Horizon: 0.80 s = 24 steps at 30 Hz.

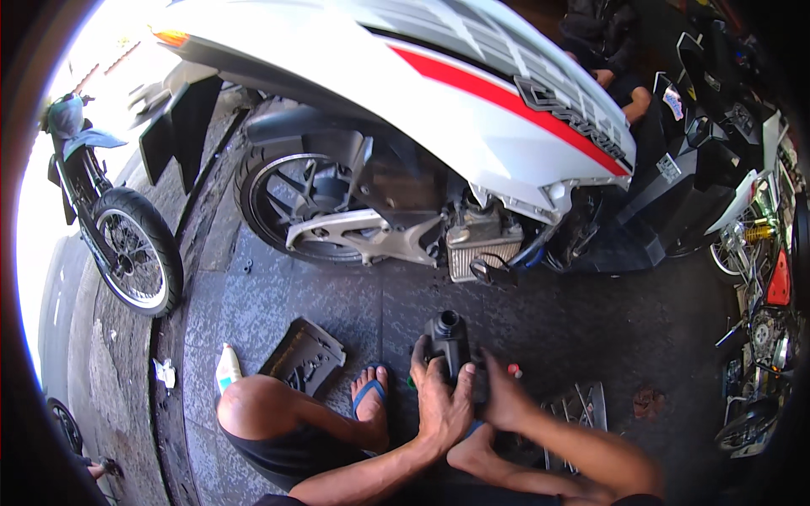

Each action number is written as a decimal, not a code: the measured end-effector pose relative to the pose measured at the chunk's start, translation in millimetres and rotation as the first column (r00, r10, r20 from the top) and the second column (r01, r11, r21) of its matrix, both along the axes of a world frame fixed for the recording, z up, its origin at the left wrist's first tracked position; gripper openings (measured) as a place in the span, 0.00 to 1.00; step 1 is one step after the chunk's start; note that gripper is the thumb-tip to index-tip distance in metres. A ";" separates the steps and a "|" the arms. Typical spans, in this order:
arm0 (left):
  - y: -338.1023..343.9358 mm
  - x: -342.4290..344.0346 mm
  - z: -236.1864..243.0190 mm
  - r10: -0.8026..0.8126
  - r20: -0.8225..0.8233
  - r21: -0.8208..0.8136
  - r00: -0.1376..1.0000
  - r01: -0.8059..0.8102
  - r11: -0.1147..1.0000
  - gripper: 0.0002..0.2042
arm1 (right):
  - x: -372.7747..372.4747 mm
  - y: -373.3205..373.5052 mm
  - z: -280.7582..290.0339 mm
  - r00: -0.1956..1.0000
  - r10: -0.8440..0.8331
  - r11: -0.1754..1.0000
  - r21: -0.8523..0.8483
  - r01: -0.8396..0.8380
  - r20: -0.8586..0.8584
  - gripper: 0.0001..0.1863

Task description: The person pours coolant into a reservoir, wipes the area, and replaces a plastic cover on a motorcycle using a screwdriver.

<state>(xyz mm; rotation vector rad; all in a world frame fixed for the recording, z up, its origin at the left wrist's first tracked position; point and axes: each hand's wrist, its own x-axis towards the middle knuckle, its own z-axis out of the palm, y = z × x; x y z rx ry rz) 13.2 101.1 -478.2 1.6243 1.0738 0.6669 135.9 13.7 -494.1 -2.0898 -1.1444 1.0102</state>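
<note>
Between my knees, my left hand (443,401) is wrapped round a black plastic bottle (450,337), its round open neck pointing up. My right hand (504,395) is beside it at the right, blurred, its fingers partly hidden against a dark shape I cannot make out. Beyond the hands stands a scooter with a white body panel (498,110) and a red stripe. Its rear wheel (295,202), pale swingarm (363,232) and finned radiator (483,253) show low on its side.
A black tray (308,354) with small parts lies left of my foot, near a white bottle (228,367). Metal tools lie in a tray (597,409) at the right. Another motorcycle's wheel (135,253) stands at the left; several motorcycles crowd the right, and a person's arm (637,105) shows behind the scooter.
</note>
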 end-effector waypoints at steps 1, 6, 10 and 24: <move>10.1 -5.6 11.5 0.012 -0.025 0.050 1.000 -0.010 0.999 0.19 | -23.4 18.8 -21.5 0.995 -0.095 0.979 0.184 0.092 0.008 0.55; 35.2 -0.4 20.2 0.062 -0.093 0.212 0.994 -0.041 0.976 0.22 | -93.3 84.3 -66.2 0.886 -0.464 0.707 0.606 0.365 0.008 0.45; 66.4 2.4 33.0 0.057 -0.093 0.203 0.994 -0.037 0.978 0.24 | -106.4 130.2 -62.8 0.816 -0.577 0.627 0.645 0.437 0.008 0.41; 149.8 19.1 99.3 -0.362 -0.229 0.389 0.904 0.426 0.817 0.23 | -75.3 212.8 -5.2 0.608 -0.648 0.153 0.704 0.693 -0.458 0.29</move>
